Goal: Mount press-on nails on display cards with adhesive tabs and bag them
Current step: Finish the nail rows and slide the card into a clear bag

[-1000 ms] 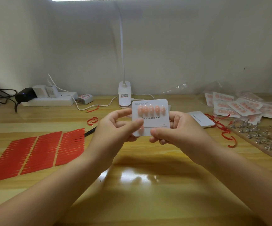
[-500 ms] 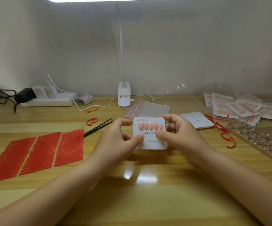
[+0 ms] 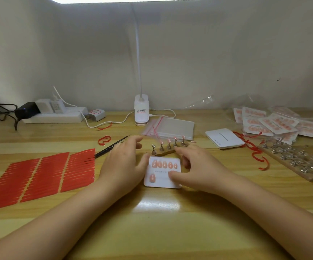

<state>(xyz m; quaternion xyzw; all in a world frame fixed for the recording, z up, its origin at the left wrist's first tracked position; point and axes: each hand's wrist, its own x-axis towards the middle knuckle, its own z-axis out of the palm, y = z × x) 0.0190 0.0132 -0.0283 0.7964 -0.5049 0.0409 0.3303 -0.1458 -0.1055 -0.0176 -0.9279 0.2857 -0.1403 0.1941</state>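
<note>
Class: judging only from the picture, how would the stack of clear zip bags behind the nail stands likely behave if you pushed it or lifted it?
The clear zip bags look thin and glossy, so they would probably slide apart when pushed. Lifted singly, a bag would likely flop and weigh little.

nail stands [image 3: 168,146] behind card [image 3: 162,178], tweezers [image 3: 110,147] left

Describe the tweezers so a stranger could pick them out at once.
Start at the red sticker sheets on the table's left. From their upper right corner, just left of the left hand, a thin black pair of tweezers slants up and right. Nothing else nearby is black and needle-thin.
</note>
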